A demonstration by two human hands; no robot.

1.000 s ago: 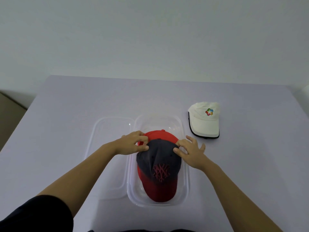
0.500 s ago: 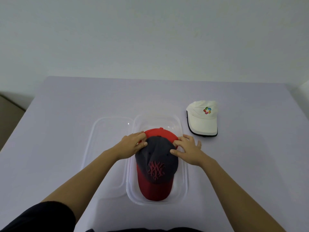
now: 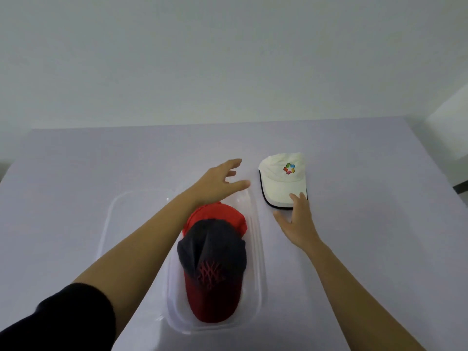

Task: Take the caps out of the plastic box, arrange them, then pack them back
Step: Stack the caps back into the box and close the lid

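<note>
Head view, likely packing step: my right hand (image 3: 298, 224), fingers straight, touches white cap (image 3: 282, 183) just ahead; left hand (image 3: 217, 181) hovers spread beside it. Next requires gripping brim.

Stacked caps (image 3: 212, 262) lie in box (image 3: 261, 249), lone cap (image 3: 281, 188) right.

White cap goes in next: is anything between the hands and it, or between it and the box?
Nothing visible. The right hand is at the brim of the white cap; the left hand hovers over the open plastic box beside it, where the navy cap and red cap already lie.
</note>
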